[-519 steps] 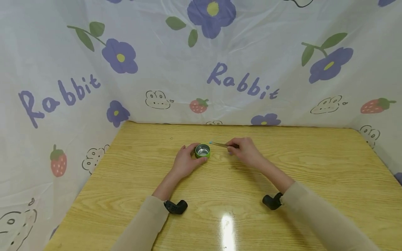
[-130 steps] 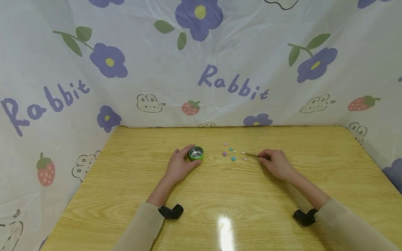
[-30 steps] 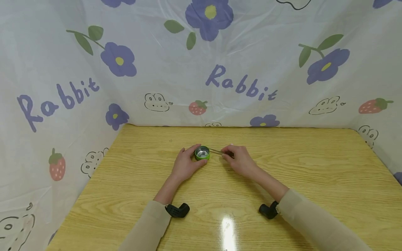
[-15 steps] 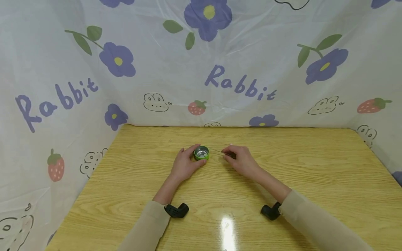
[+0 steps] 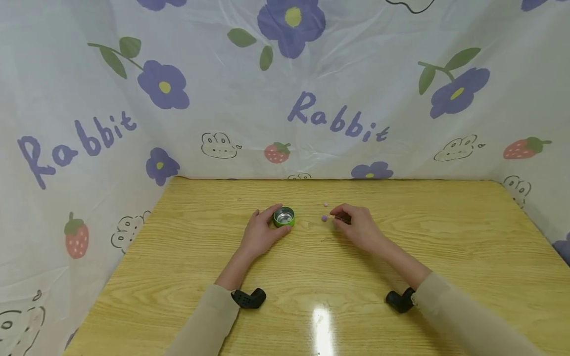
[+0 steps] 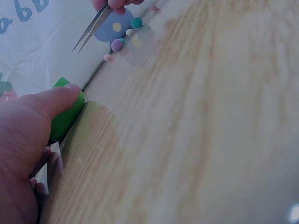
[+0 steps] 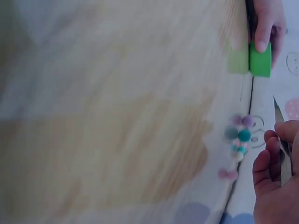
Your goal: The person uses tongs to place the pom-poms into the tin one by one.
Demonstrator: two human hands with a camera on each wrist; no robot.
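Observation:
My left hand (image 5: 260, 232) grips a small round green tin (image 5: 284, 223) with a shiny metal inside, thumb on its near side; a pale spot shows in it, too small to tell. Between thumb and fingers, my right hand (image 5: 362, 230) holds metal tweezers (image 6: 91, 29), right of the tin. Their tips stand apart with nothing between them. Beside the right hand lie a purple ball (image 5: 324, 218) and a pink ball (image 5: 325, 204). In the left wrist view a larger teal ball (image 6: 136, 22), a white ball (image 6: 130, 32) and another pink ball (image 6: 153, 7) also appear.
The balls sit on a glossy wooden table (image 5: 289, 277) that mirrors them. Behind and at the sides hangs a white cloth (image 5: 249, 99) printed with flowers and rabbits. Black wrist cameras (image 5: 249, 298) jut from both sleeves.
Earlier the tweezers held a blue ball near the tin, then reached a white ball at the right. They came to the tin's rim, spread, and have drawn back right. The left hand keeps the tin.

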